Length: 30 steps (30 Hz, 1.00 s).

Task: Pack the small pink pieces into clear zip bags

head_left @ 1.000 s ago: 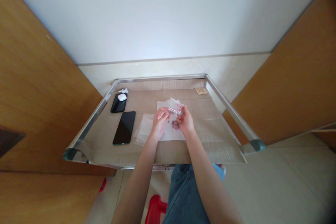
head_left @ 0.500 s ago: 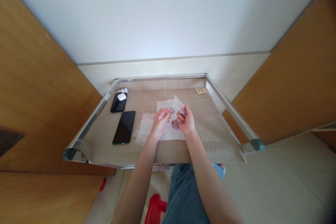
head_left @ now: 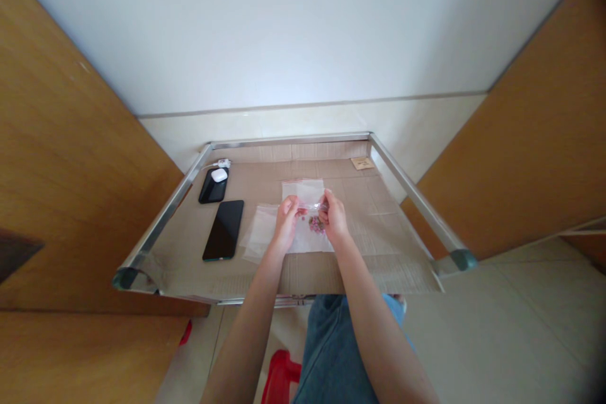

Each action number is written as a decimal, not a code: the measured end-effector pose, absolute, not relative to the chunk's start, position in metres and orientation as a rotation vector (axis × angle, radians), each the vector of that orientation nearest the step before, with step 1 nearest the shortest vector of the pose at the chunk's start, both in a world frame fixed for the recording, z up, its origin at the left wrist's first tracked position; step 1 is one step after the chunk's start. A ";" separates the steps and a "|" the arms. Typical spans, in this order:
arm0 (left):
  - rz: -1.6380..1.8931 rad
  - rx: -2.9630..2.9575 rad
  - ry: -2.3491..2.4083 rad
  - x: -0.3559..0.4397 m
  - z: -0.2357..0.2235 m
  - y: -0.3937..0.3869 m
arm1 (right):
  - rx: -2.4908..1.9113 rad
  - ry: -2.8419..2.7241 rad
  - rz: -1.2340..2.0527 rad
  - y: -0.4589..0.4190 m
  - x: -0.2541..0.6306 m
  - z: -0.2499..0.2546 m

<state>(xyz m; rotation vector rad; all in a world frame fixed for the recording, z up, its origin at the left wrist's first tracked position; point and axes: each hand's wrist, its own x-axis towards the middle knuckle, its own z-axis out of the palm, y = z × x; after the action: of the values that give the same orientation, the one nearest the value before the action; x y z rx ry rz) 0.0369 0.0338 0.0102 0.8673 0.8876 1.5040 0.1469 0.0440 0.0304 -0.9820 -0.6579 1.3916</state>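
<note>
- Left hand [head_left: 286,219]: clamped on clear bag [head_left: 311,206], 9 o'clock edge.
- Right hand [head_left: 334,218]: clamped on same bag, 3 o'clock edge.
- Bag: 11 o'clock of pink beads [head_left: 315,225], over cardboard-lined worktop [head_left: 392,255].
- 1 black phone [head_left: 223,230]: 9 o'clock of beads.
- 1 white case [head_left: 219,175]: 10 o'clock of beads.

cardboard-covered table [head_left: 388,227] | translucent bags [head_left: 261,228] | black phone [head_left: 224,230] | black oblong [head_left: 213,193] | brown card [head_left: 362,163]

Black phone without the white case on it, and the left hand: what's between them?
Overlapping translucent plastic bags lie on the cardboard between the black phone and the left hand; the head view shows it.
</note>
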 end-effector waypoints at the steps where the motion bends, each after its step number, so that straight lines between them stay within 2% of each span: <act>1: 1.524 0.877 0.916 0.037 0.010 0.034 | -0.990 -0.670 1.383 0.044 0.147 0.030; 30: 1.554 0.676 0.775 0.037 0.020 0.029 | -0.931 -0.412 1.461 0.045 0.147 0.033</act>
<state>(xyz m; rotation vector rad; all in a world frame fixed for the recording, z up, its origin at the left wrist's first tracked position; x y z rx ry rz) 0.0368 0.0290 0.0204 0.6758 0.7745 1.5543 0.1469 0.0453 0.0327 -0.9314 -0.4119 1.4613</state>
